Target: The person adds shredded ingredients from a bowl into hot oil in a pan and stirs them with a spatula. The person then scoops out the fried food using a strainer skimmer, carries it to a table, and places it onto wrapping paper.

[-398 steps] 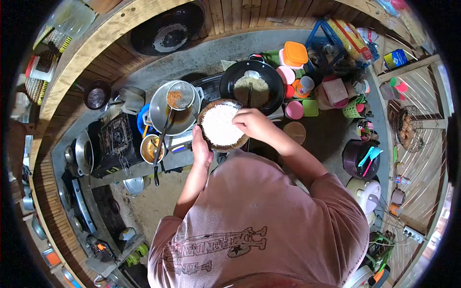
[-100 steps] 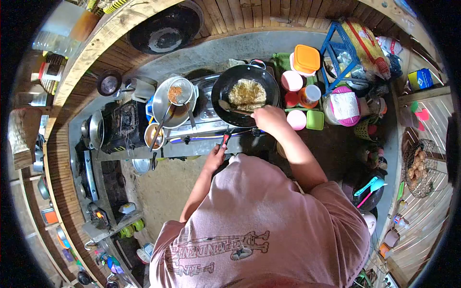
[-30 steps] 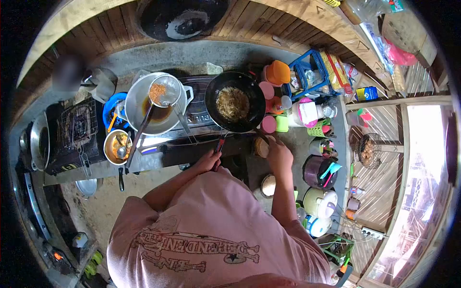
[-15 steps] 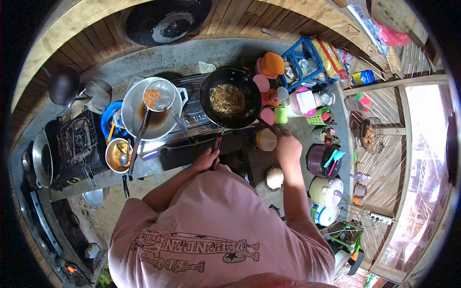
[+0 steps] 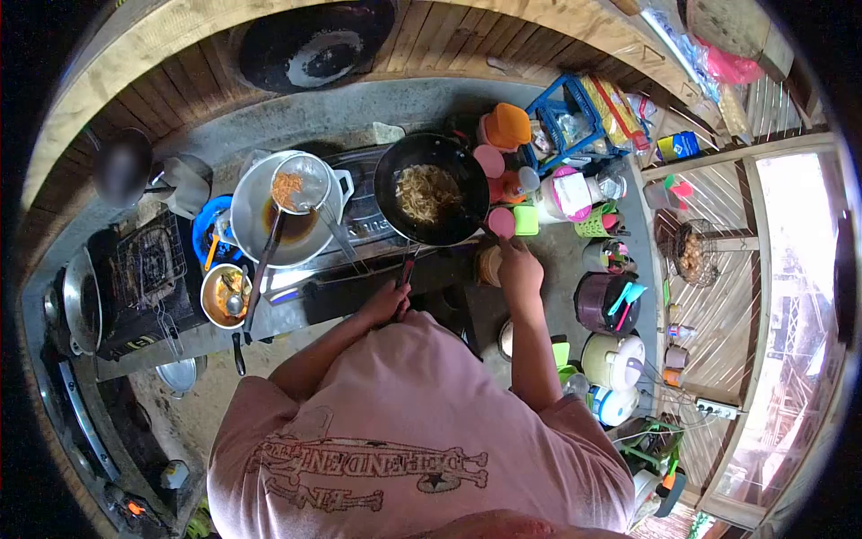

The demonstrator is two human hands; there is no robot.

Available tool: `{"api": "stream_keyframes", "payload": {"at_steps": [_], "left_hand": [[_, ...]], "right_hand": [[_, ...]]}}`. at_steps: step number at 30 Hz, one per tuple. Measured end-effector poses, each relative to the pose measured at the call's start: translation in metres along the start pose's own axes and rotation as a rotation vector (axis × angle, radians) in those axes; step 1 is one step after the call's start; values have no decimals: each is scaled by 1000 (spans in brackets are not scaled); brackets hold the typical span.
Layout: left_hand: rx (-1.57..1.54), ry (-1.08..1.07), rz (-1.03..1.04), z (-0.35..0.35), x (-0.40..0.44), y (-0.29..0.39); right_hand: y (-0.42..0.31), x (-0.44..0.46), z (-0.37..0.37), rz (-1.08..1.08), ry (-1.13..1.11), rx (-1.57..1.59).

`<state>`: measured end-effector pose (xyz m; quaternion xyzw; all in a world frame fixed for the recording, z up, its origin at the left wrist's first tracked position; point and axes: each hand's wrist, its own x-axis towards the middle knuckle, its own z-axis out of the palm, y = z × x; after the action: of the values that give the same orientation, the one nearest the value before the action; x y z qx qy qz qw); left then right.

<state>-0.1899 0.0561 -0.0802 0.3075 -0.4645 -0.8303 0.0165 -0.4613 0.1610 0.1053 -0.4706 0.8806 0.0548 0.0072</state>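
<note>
My left hand [image 5: 389, 301] is closed around the red-and-black handle of a black frying pan [image 5: 395, 216]. In the pan lie pale, stringy pieces of food [image 5: 426, 193] with a wet sheen. My right hand [image 5: 521, 265] is at the pan's right side, fingers curled together. A slim dark shape runs from its fingertips towards the pan rim, too dark to name. Under the right wrist, a round brown-topped jar [image 5: 488, 266] is partly covered. A second round container [image 5: 506, 340] is mostly hidden behind the forearm.
Left of the pan stands a large metal pot [image 5: 247, 220] with a strainer [image 5: 303, 184] of reddish bits across it. A small saucepan [image 5: 218, 292] holds a spoon and food. Pink and green lids [image 5: 526, 221], a blue crate [image 5: 566, 117] and a rice cooker [image 5: 612, 359] stand right.
My right hand has moved up and left, from beside the jar to near the pan's edge. The food in the pan has shifted slightly. My left hand keeps its grip.
</note>
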Motion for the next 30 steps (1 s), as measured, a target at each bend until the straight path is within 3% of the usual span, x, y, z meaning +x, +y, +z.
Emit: {"api": "stream_keyframes", "payload": {"at_steps": [3,5,8,13,17,18,20,22,27,30], "left_hand": [[40,27,-21,-4,3,-8],[-12,124,-29,-1,1,-9],[-109,145,-13,5,-5,-6],[6,195,0,7,-4,1],[-27,222,41,13,-10,6],[-16,233,35,14,-11,7],[6,228,29,15,-12,10],[8,233,9,10,-6,0],[31,359,20,17,-8,0],[64,487,31,36,-13,10]], "right_hand": [[-11,-28,-38,30,90,127],[-5,-43,-55,24,-35,72],[-2,-53,-25,-57,-76,136],[-37,-24,25,-111,-75,277],[-11,-16,7,-58,-121,262],[8,-13,22,-147,105,267],[17,-6,-11,-85,43,284],[32,10,-16,-22,-19,300],[54,103,46,-121,38,197],[35,153,45,-194,-183,375]]}}
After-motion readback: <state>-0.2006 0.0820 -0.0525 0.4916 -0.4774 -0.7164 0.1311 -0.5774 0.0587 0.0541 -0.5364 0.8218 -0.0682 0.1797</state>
